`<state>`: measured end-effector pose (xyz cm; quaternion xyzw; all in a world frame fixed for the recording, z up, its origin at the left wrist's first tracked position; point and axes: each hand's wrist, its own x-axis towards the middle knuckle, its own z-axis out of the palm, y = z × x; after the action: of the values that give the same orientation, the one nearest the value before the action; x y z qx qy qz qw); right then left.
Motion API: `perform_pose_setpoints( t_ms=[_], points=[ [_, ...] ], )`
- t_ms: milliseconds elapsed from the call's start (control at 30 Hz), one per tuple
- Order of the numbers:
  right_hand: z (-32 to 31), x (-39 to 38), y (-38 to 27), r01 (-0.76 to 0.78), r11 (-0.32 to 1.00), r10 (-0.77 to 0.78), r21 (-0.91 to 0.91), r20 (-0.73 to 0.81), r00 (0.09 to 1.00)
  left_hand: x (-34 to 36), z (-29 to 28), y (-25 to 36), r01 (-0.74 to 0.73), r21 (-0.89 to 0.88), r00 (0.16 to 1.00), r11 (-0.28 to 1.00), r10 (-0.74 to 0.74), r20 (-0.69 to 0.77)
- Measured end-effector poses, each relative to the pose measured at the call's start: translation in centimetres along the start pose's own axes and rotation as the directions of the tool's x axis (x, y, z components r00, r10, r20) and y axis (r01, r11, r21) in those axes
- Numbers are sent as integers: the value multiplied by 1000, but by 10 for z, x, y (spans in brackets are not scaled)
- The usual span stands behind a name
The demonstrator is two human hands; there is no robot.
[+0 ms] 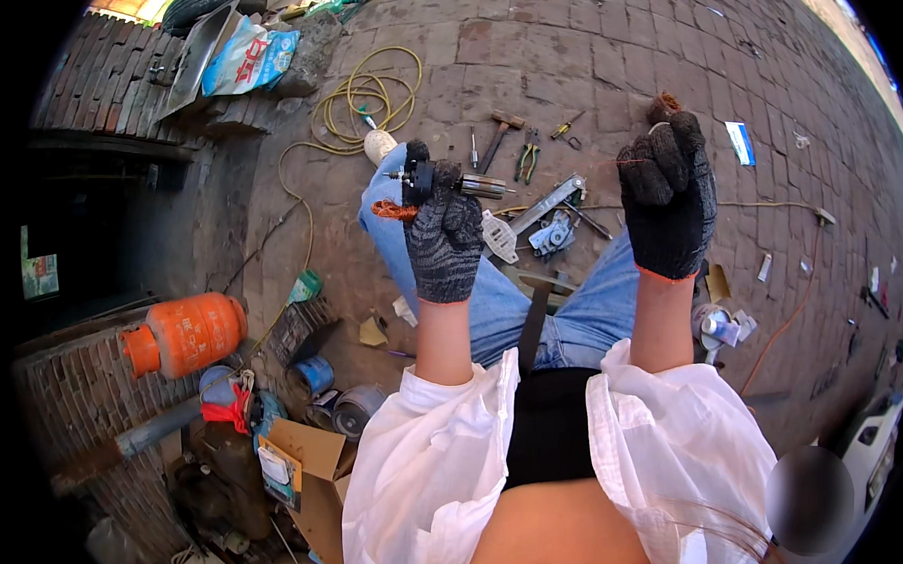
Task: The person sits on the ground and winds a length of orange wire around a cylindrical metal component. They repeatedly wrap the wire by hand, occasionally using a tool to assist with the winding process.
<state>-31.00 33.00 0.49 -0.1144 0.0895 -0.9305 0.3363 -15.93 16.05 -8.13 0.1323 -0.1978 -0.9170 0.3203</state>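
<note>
In front of my left knee, my left hand (443, 227), in a dark grey knitted glove, is closed around a small electric motor (485, 187) with a black end and a shiny metal cylinder. A loop of copper wire (392, 210) sticks out beside that hand. My right hand (666, 185), gloved the same way, is raised off to the right with its fingers curled. It grips a bunched tuft of copper wire (667, 103), and a thin strand trails toward the left. On the ground between my legs lies a grey metal bracket assembly (553, 211).
Beyond my knees lie a hammer (501, 135), pliers (528, 155), a screwdriver (474, 147) and a yellow-handled tool (566, 125). A coiled yellow hose (390, 56) lies far left. At left stand an orange gas cylinder (196, 333) and an open cardboard box (307, 446).
</note>
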Motion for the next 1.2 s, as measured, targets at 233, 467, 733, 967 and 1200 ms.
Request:
perform_pose_setpoints(
  t_ms=[233, 467, 733, 967, 1200],
  points=[
    [9, 32, -7, 9, 989, 6, -145, 104, 995, 3, 0, -16, 52, 624, 967, 779, -195, 163],
    [-7, 42, 35, -161, 951, 168, -264, 6, 986, 7, -38, -18, 350, 472, 936, 809, -318, -149],
    [-1, 41, 50, -216, 951, 236, -224, 68, 969, 19, -69, -30, -96, 897, 992, 432, -29, 120],
    [31, 54, 20, -121, 973, 184, -199, 338, 923, 18, -108, -31, -103, 941, 994, 323, 68, 85],
    [-7, 54, 36, -185, 927, 215, -325, 58, 975, 7, -72, -18, 72, 852, 997, 518, -33, -65]
  ],
)
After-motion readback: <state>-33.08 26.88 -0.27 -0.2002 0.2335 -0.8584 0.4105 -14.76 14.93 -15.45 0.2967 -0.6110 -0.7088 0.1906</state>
